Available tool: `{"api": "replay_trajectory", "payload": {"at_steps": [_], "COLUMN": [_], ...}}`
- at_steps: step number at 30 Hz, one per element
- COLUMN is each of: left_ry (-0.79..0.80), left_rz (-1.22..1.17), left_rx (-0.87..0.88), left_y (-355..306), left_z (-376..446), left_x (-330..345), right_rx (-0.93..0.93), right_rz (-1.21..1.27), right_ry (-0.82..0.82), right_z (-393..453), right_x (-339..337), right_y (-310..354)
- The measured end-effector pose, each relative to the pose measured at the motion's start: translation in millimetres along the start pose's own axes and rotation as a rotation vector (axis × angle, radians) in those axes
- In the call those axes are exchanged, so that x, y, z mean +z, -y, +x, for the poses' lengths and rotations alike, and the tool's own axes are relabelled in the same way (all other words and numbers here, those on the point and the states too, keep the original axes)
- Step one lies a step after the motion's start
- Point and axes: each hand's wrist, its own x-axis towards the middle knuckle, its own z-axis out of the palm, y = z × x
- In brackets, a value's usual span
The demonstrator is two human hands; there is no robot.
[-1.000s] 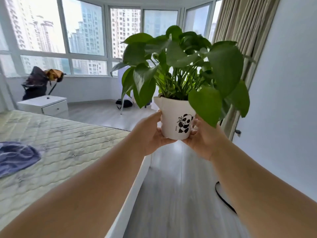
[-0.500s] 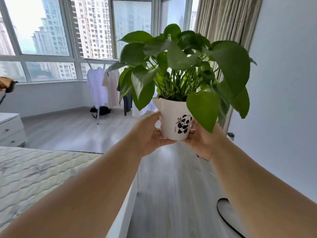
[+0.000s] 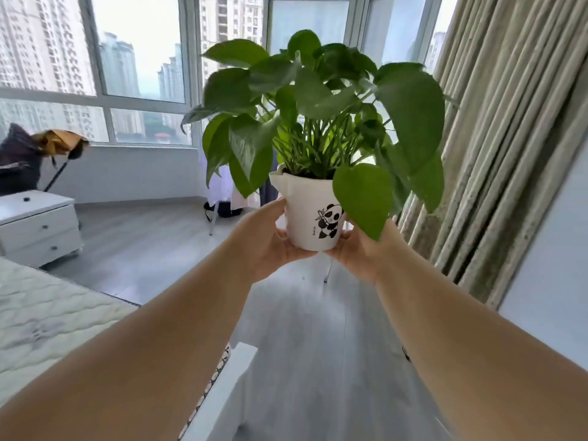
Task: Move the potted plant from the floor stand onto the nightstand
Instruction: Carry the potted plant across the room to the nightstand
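Note:
The potted plant (image 3: 310, 214), a white pot with a panda drawing and broad green leaves, is held up in the air at arm's length in the middle of the view. My left hand (image 3: 265, 240) cups the pot's left side and base. My right hand (image 3: 359, 249) holds its right side, partly hidden by a hanging leaf. The white nightstand (image 3: 38, 229) with two drawers stands on the floor at the far left, well away from the pot. No floor stand is in sight.
The bed's quilted mattress (image 3: 54, 316) and white frame (image 3: 222, 393) fill the lower left. A dark bag with a yellow cloth (image 3: 35, 154) rests behind the nightstand. Curtains (image 3: 496, 154) hang at the right. A clothes rack (image 3: 222, 192) stands behind the plant.
The view has swung back to the left, bringing the nightstand further into sight. Both hands keep the same hold on the pot, which stays centred.

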Motion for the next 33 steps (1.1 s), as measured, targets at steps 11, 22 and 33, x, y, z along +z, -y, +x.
{"api": "replay_trajectory", "payload": {"at_steps": [11,22,33], "left_ry": [-0.069,-0.192,-0.483], "left_rz": [0.132,0.106,0.028], "left_rx": [0.02,0.005,0.204], "left_y": [-44.2,-77.2,-82.2], "left_z": [226.3,418.1,570.5], "left_x": [-102.3,-174.8,-238.4], "right_rx": [0.003,0.067,0.266], "right_rz": [0.079,0.077,0.031], "right_ry": [0.179,0.199,0.576], "right_z": [273.4,494.5,720.8], "right_x": [3.4,14.0,19.5], "right_y": [-35.8,-46.2,-69.0]}}
